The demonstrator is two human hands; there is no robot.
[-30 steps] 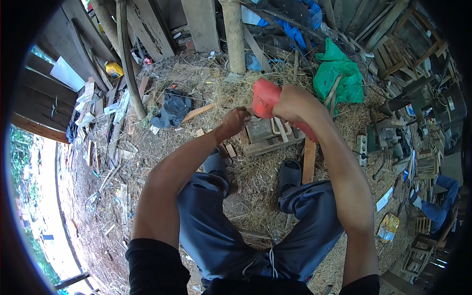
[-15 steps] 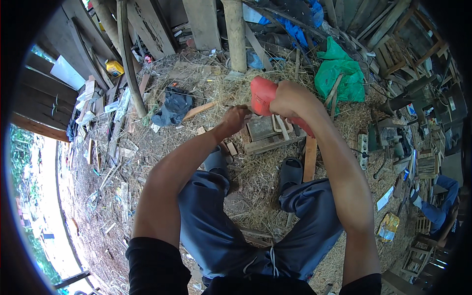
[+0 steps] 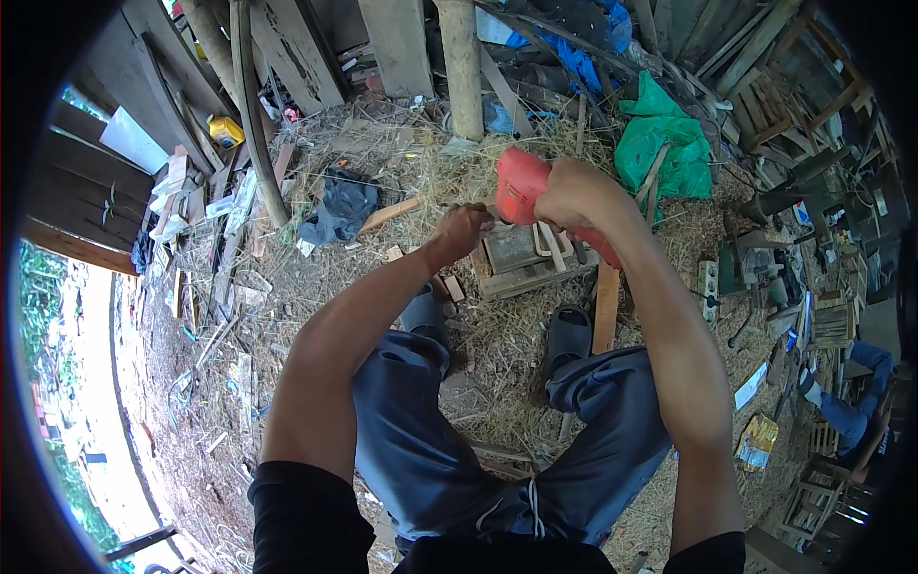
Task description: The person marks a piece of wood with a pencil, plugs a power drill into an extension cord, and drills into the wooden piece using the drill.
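Note:
My right hand is wrapped round a red power tool that looks like an electric drill. The tool's front end faces my left hand, whose fingers are closed in a pinch. What those fingers hold, if anything, is too small to make out. Both hands are over a low wooden block on the ground beyond my feet. A pale strip of wood lies on the block's right side, partly under the tool and my right hand.
Wood shavings and straw cover the ground. A reddish plank lies beside my right sandal. A dark plastic bag, a green plastic bag and a wooden post stand beyond. Another person is at the right edge.
The whole view has shifted slightly. Both hands and the red tool keep nearly the same place over the wooden block, with the same grip.

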